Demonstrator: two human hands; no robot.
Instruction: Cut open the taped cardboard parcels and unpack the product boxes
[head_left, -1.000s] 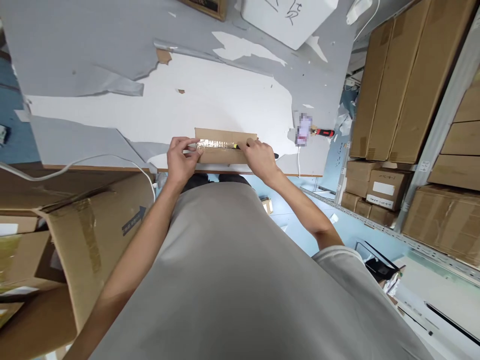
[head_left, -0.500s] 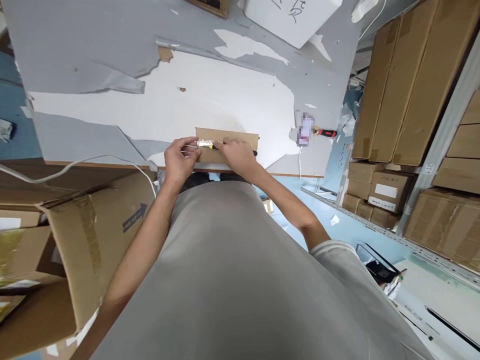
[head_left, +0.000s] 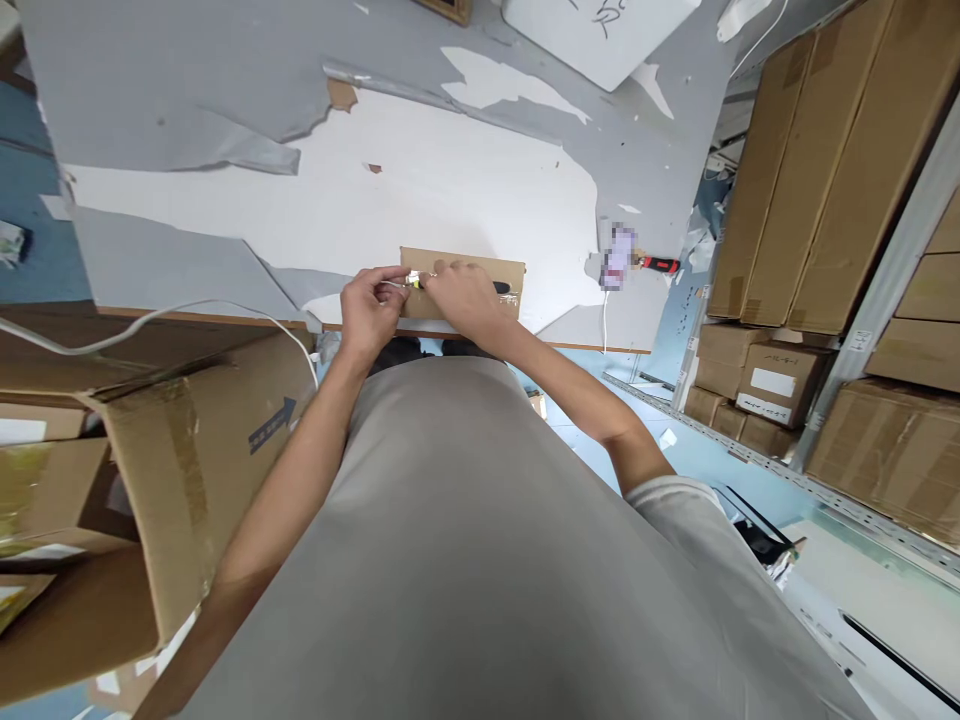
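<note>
A flat cardboard box (head_left: 465, 310) lies at the table's front edge with both my hands over it. My right hand (head_left: 466, 298) is closed, palm down, around what looks like a black-and-yellow utility knife (head_left: 504, 288); its dark end sticks out right of the hand, and its yellow part shows at the fingertips. Shiny clear tape (head_left: 511, 300) glints on the box's right end. My left hand (head_left: 373, 308) pinches at the box's left end, fingertips close to the yellow part. A small pale thing shows between those fingers, too small to name.
A pixelated phone-like object (head_left: 618, 258) with a white cable lies on the right of the table, beside a red-and-black handled tool (head_left: 660, 265). A white bin (head_left: 600, 40) stands at the back. Large cartons (head_left: 202, 450) are at left; shelved boxes (head_left: 795, 180) at right.
My right hand has slid left along the box, closer to my left hand. The shiny strip between the hands is now mostly covered, while tape shows at the right end. The view has shifted slightly.
</note>
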